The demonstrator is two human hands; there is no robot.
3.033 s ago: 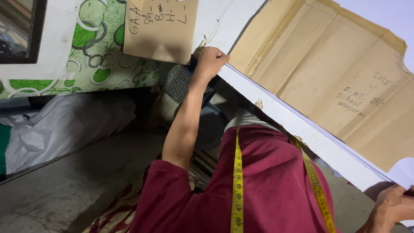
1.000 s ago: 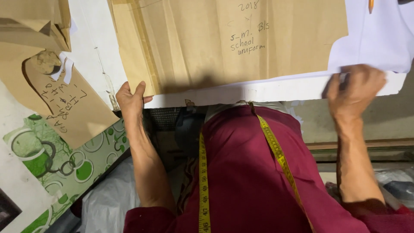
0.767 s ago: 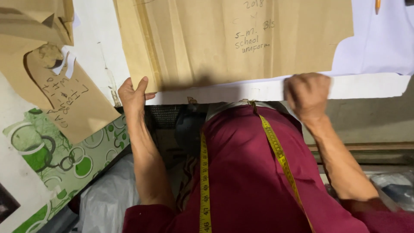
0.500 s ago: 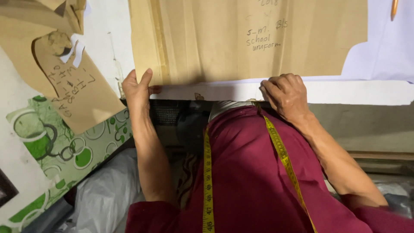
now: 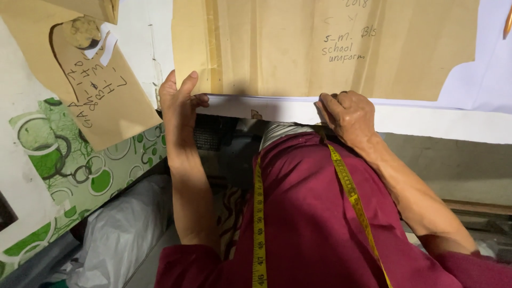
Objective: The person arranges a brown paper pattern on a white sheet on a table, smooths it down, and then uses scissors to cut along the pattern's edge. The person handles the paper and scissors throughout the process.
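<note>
A large brown paper pattern (image 5: 277, 48) with handwriting lies on white fabric (image 5: 480, 85) on a white table. My left hand (image 5: 178, 104) grips the near left corner of the pattern and the fabric edge under it, thumb on top. My right hand (image 5: 349, 112) presses and pinches the near edge of the pattern and fabric at the table's front edge (image 5: 437, 120). A yellow measuring tape (image 5: 260, 224) hangs round my neck over my maroon shirt.
A smaller brown paper pattern (image 5: 101, 90) with handwriting lies at the left over a green-and-white patterned cloth (image 5: 69, 170). A white plastic bag (image 5: 122, 234) sits on the floor below. A pencil tip (image 5: 508, 24) shows at the top right.
My view has swung to face the table squarely. My right hand slid left along the near edge from the right end to the middle. My left hand stayed at the pattern's corner.
</note>
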